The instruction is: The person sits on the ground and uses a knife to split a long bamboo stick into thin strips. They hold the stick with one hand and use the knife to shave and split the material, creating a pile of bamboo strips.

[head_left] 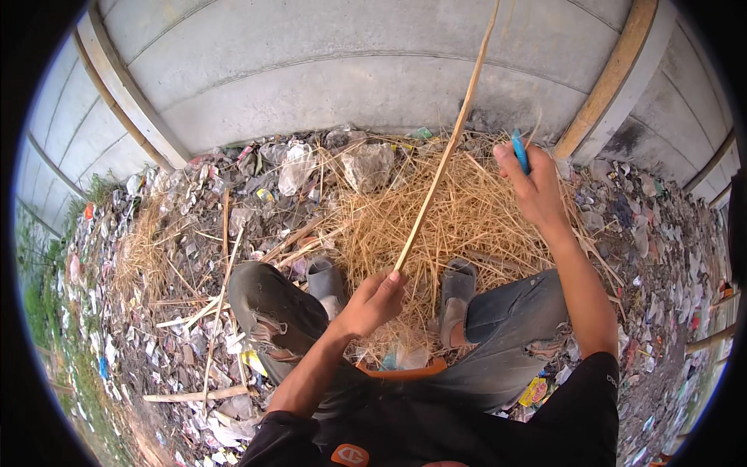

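My left hand (372, 303) is closed round the lower end of a long, thin bamboo strip (444, 165), just in front of my knees. The strip slants up and to the right, past the straw-like shavings and across the wall, out of the top of the view. Farther out on the right, my right hand (538, 191) is raised and closed on a slim blue tool (520, 152), which looks like a knife handle. Its blade cannot be made out. A fine pale curl shows beside that hand. The tool is apart from the strip.
Pale shavings (389, 210) lie heaped between and beyond my sandalled feet (457, 288). Litter-strewn ground (179, 272) surrounds them, with loose sticks (194, 395) on the left. A grey concrete panel wall (342, 86) stands close ahead, with a bamboo pole (611, 74) leaning at right.
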### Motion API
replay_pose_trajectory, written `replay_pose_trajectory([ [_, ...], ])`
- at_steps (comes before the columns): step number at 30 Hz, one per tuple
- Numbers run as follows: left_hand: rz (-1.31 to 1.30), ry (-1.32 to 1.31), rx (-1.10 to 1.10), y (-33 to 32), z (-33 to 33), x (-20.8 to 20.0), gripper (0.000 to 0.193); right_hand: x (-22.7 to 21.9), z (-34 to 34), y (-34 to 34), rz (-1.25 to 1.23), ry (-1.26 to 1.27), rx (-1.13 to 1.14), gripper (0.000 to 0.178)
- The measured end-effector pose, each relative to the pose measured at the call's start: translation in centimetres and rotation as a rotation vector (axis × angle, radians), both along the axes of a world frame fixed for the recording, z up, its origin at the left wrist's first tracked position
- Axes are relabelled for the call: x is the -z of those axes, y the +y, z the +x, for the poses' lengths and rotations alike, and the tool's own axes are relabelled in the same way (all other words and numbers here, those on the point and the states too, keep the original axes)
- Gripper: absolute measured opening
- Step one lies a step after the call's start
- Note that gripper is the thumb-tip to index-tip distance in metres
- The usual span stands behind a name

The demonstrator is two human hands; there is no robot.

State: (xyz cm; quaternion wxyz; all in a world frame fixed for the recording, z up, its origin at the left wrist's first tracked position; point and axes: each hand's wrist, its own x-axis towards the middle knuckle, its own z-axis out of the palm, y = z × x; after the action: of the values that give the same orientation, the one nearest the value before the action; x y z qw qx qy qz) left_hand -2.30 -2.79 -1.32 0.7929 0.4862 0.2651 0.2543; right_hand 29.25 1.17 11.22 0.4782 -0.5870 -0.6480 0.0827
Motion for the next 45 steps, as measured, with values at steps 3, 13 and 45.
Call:
replay_pose_trajectory([
  [3, -0.122, -0.212, -0.037, 1.1, 0.7, -0.1, 0.033, 1.0, -2.7, -0.7, -0.383, -0.029, -0.079, 0.054],
  [13, -0.111, -0.128, -0.157, 1.6, 1.4, -0.2, 0.032, 4.5, -8.6, -1.9, -0.44, -0.345, -0.484, 0.06],
  [45, 0.379, 0.455, -0.038, -1.0, -1.0, 1.0, 0.046, 5.2, -1.2, 2.6, -0.306, -0.592, -0.024, 0.068],
])
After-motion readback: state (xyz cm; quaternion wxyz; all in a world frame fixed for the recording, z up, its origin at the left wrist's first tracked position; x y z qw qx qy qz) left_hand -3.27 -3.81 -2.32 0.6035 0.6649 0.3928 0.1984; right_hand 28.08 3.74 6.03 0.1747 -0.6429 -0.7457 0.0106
